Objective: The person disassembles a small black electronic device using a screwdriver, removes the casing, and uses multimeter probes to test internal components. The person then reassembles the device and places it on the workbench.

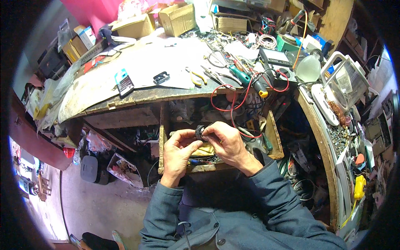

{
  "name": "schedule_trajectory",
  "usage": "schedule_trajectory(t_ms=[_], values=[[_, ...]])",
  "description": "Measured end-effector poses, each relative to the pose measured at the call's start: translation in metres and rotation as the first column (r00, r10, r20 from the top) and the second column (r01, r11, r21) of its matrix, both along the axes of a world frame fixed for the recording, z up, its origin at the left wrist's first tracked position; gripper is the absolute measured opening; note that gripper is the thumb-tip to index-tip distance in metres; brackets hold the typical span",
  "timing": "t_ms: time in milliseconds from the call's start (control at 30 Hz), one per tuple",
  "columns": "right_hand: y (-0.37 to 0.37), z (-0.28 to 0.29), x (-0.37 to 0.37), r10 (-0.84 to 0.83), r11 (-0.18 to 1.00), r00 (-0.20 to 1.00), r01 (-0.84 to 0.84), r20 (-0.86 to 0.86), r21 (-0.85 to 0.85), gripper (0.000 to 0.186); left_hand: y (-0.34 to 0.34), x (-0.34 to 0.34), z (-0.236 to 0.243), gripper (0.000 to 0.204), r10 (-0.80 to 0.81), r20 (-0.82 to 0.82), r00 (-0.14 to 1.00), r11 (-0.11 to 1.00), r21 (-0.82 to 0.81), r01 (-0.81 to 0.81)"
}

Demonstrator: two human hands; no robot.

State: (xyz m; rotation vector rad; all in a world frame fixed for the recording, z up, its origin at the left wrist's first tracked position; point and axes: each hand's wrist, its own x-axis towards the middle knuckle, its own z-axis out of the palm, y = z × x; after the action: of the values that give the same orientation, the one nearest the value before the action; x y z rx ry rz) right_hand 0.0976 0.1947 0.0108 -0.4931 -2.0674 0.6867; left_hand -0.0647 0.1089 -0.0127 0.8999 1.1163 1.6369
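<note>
Between my two hands is a small dark, roundish piece point(199, 132), with what looks like a lighter edge; its exact kind is too small to make out. My left hand point(180, 151) pinches it from the left with thumb and fingertips. From the right, the closed fingers of my right hand point(227, 141) grip it too. Both hands hover over an open wooden drawer point(273, 135), in which a yellow item point(205, 150) and a blue-handled tool point(194, 161) partly show beneath them. Beyond, a small black case point(161, 78) rests on the bench.
The worn workbench point(100, 102) carries a phone-shaped box point(123, 83), yellow-handled pliers point(197, 77), a green-handled tool point(239, 75) and red cables point(212, 100). A magnifier lamp point(348, 79) stands at right. Below left are a dark bin point(92, 168) and a box of scraps point(125, 170).
</note>
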Motion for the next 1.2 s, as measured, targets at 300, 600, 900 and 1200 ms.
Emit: schedule_trajectory(t_ms=[300,600,900,1200], values=[[0.001,-0.003,-0.002,0.032,0.999,0.999,-0.032,0.020,-0.038,0.011,0.000,0.006,-0.003,0.047,-0.023,-0.181,0.983,0.999,0.029,0.029],[0.000,-0.004,-0.002,0.022,0.992,1.000,-0.022,-0.004,-0.121,0.010,0.001,0.002,-0.003,0.038,-0.048,-0.153,0.987,0.999,0.001,0.048],[-0.004,0.008,-0.001,-0.019,0.976,0.999,0.012,-0.028,-0.220,0.009,0.001,-0.001,-0.001,0.030,-0.043,-0.008,0.999,0.999,0.001,0.043],[-0.002,0.008,0.004,-0.054,0.982,0.998,0.044,-0.046,-0.185,0.010,0.003,-0.002,0.002,0.030,-0.003,0.164,0.986,1.000,0.024,-0.001]])
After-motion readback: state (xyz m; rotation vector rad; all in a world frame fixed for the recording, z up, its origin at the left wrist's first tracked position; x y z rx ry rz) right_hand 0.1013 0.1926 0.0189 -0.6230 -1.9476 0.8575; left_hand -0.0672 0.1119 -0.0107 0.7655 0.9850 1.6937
